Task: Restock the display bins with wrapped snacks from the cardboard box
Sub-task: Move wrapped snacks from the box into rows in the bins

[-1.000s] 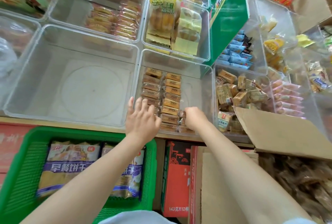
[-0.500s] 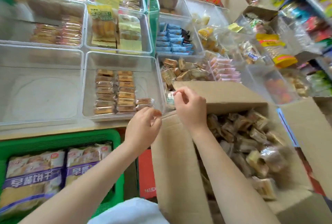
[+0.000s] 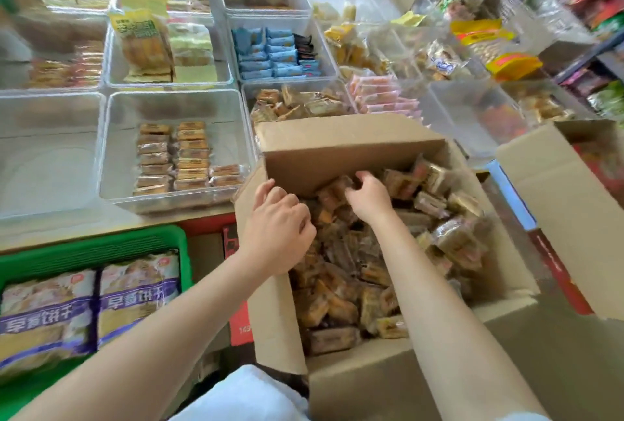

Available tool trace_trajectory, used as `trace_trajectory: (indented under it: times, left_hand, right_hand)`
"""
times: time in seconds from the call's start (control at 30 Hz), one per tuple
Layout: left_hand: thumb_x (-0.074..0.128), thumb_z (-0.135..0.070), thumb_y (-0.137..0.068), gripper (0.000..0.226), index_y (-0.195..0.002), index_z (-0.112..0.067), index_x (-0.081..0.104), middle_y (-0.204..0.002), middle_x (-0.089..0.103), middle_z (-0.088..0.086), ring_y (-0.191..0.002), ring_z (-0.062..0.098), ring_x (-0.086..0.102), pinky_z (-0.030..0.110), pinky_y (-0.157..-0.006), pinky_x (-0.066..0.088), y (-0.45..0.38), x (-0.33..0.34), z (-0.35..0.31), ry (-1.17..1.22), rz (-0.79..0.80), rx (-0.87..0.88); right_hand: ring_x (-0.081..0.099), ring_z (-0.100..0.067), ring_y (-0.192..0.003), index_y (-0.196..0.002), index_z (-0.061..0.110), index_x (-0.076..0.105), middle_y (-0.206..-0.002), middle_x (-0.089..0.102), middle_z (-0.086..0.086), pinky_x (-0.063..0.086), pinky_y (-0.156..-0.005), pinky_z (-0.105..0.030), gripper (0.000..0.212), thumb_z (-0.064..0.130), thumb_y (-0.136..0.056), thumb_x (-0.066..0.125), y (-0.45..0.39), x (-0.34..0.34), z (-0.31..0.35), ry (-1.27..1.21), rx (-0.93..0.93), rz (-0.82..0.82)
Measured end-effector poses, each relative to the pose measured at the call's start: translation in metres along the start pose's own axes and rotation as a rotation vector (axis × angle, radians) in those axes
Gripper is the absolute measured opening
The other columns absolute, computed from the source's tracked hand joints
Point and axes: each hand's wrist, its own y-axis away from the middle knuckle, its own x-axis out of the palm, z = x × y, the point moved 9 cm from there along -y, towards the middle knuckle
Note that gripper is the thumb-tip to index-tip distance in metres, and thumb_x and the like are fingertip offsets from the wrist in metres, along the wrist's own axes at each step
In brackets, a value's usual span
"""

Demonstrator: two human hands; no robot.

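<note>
Cardboard filled the lower right of my feed: the open cardboard box (image 3: 354,147) stood just in front of the display counter, heaped with wrapped snacks (image 3: 341,299) lying every which way; no shared long axis in that pile, as far as I could judge. My right hand (image 3: 369,196) was deepest in, near the box's far wall, fingers curled down onto the top of the heap; whether they had actually closed on a packet I could not tell, since the blur hid the fingertips. My left hand (image 3: 278,230) hovered at the box's left wall, fingers loosely curled; it seemed to hold nothing, though I could not be sure.

The relation that mattered: the target bin (image 3: 111,150), clear plastic, lay up and to the left of both hands, just beside the box's left flap; inside it, two neat columns of snacks (image 3: 172,157) lay with their long axes running left to right, with a short third column begun on the right. The left hand sat nearer that bin; I judged that any packet lifted from the heap would need turning crosswise to match those rows before being set in the open right-hand strip; the bin was nowhere near full.
</note>
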Motion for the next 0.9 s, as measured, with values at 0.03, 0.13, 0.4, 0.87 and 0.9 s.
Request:
trace_trajectory:
  times: [0.03,0.13,0.4,0.87,0.9]
  left_hand:
    - [0.041,-0.036,-0.092,0.037,-0.082,-0.026,0.075,-0.089,0.067,-0.01,-0.104,0.016,0.053,0.029,-0.12,-0.004,0.001,-0.001,0.001,0.005,-0.007,0.005]
    - [0.038,-0.037,-0.092,0.04,-0.084,-0.028,0.076,-0.093,0.067,-0.011,-0.108,0.015,0.051,0.028,-0.12,-0.006,0.004,-0.004,0.0,0.024,-0.018,0.006]
    - [0.04,-0.039,-0.092,0.04,-0.114,-0.027,0.071,-0.11,0.069,-0.008,-0.117,0.016,0.052,0.028,-0.121,-0.006,0.003,-0.003,0.003,0.055,-0.061,-0.043]
    - [0.045,-0.032,-0.103,0.064,-0.158,-0.036,0.014,-0.167,0.008,-0.012,-0.152,0.007,0.005,0.034,-0.122,0.011,0.035,0.005,0.053,0.616,-0.022,-0.343]
    - [0.046,-0.031,-0.104,0.065,-0.158,-0.038,0.011,-0.166,0.009,-0.014,-0.151,0.005,0.008,0.031,-0.119,0.013,0.035,0.008,0.052,0.674,0.013,-0.341]
  right_hand:
    - [0.053,-0.032,-0.129,-0.151,0.009,0.038,-0.148,0.049,-0.012,0.047,-0.103,-0.038,0.057,0.028,-0.1,0.055,-0.007,0.008,0.0,0.029,0.004,0.042]
    - [0.063,-0.034,-0.113,-0.141,0.009,0.048,-0.134,0.059,-0.014,0.055,-0.095,-0.044,0.046,0.023,-0.099,0.058,-0.017,0.028,-0.006,0.058,0.028,0.087]
    - [0.067,-0.02,-0.079,-0.103,0.016,0.065,-0.092,0.071,-0.004,0.056,-0.064,-0.033,0.014,0.014,-0.09,0.061,0.017,-0.028,0.005,-0.151,-0.112,-0.078]
    - [0.036,-0.032,-0.141,-0.153,0.013,0.029,-0.152,0.04,-0.012,0.045,-0.107,-0.043,0.076,0.037,-0.093,0.069,0.008,0.085,0.006,0.381,-0.03,0.173]
    - [0.039,-0.031,-0.139,-0.151,0.012,0.034,-0.149,0.044,-0.011,0.045,-0.107,-0.042,0.075,0.041,-0.092,0.068,0.006,0.086,0.006,0.345,-0.021,0.193]
